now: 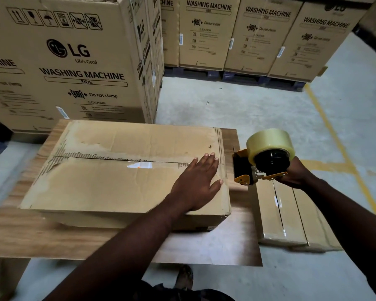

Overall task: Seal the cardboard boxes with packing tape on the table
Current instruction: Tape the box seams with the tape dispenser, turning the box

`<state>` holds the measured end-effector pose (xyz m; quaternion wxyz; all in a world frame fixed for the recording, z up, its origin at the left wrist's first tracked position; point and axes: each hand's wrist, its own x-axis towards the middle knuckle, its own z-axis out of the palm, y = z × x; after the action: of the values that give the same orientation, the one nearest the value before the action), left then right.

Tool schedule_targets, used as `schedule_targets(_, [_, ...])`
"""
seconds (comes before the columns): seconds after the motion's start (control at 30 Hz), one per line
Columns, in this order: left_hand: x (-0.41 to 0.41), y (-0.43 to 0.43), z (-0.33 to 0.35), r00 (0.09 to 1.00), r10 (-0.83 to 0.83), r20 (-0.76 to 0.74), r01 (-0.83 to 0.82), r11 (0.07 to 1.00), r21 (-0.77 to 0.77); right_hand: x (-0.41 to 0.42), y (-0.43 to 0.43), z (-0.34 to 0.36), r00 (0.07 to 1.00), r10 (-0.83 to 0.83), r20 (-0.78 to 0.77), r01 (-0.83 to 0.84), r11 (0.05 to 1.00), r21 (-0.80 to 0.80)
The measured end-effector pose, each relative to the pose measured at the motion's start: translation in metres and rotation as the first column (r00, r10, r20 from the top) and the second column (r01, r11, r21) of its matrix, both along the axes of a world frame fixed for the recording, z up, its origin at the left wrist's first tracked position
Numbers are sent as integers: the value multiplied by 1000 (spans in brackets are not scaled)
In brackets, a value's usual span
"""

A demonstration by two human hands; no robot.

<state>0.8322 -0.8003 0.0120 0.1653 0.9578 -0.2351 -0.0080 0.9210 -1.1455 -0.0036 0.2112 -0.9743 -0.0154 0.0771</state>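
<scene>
A flat, worn cardboard box (109, 181) lies on the wood-grain surface (204, 246), torn paper baring ridged corrugation along its centre seam. The left grip (195, 183) rests spread, palm down, on the box's right end. The right grip (295, 177) curls round a yellow-and-black tape dispenser (258, 168) carrying 1 glossy clear roll (267, 142), just off the surface's right edge.

A warehouse: palletised washing-machine cartons (204, 33) stand stacked on a concrete floor (237, 105) with yellow lines (328, 127).

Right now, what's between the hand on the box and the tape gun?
Head view: just the right end of the cardboard box and a strip of bare table, between the left hand and the tape dispenser.
</scene>
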Motion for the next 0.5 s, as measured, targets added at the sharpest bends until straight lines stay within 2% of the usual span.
schedule_targets(0.03, [0,-1,0,1000,-2,2,2,1000,4,1,4,-2,992,-108,-66,114,990,86])
schedule_targets(0.07, [0,-1,0,1000,-3,0,3,1000,5,1,4,-5,985,-109,-130,125,985,121])
schedule_targets(0.1, [0,-2,0,1000,-1,-1,1,1000,6,2,7,-1,994,-56,-98,66,992,103])
schedule_targets(0.13, [0,-1,0,1000,2,0,-2,1000,6,1,15,5,999,47,-16,-46,999,18])
schedule_targets(0.17, [0,-2,0,1000,6,-1,-6,1000,8,-3,24,11,997,67,-31,-66,997,32])
schedule_targets(0.2, [1,-2,0,1000,9,-2,-9,1000,13,-4,25,12,984,165,-71,-164,986,22])
schedule_targets(0.27, [2,-2,-1,1000,15,-6,-15,1000,22,1,22,11,948,240,-211,-245,969,3])
schedule_targets(0.33, [2,-3,-2,1000,16,-5,-16,1000,26,-1,28,18,944,314,-98,-323,941,-102])
schedule_targets(0.4, [2,-4,-2,1000,13,1,-13,999,32,3,25,19,935,356,-6,-354,928,-113])
schedule_targets(0.5, [1,-5,-2,1000,11,2,-11,1000,28,6,23,20,942,335,-25,-335,932,-136])
